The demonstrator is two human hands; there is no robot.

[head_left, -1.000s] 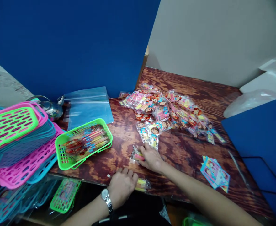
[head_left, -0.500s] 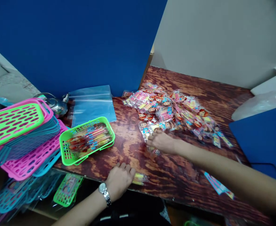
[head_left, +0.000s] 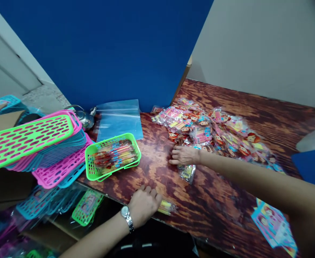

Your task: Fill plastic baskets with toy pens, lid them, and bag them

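My left hand [head_left: 146,205], with a silver watch on its wrist, rests at the table's front edge. Its fingers curl over clear packets of yellow sticks [head_left: 166,207], whose ends stick out to the right. My right hand [head_left: 184,156] reaches to the near left side of a heap of small printed packets [head_left: 200,130]. Its fingers are bent round a clear packet [head_left: 187,173] that hangs out below the palm; the fingertips' contact is hidden. To the left stands a green basket [head_left: 91,172] filled with similar packets in a row.
Stacked green, pink and blue baskets [head_left: 63,143] stand at the left. Clear plastic bags [head_left: 120,120] lie behind the green basket, beside a metal kettle [head_left: 86,118]. Printed cards [head_left: 275,225] lie at the right. A blue panel [head_left: 106,53] rises behind the table.
The view has swung left, so things sit further right. My right hand has drawn a packet slightly away from the heap. My left hand stays on the yellow-stick packets.
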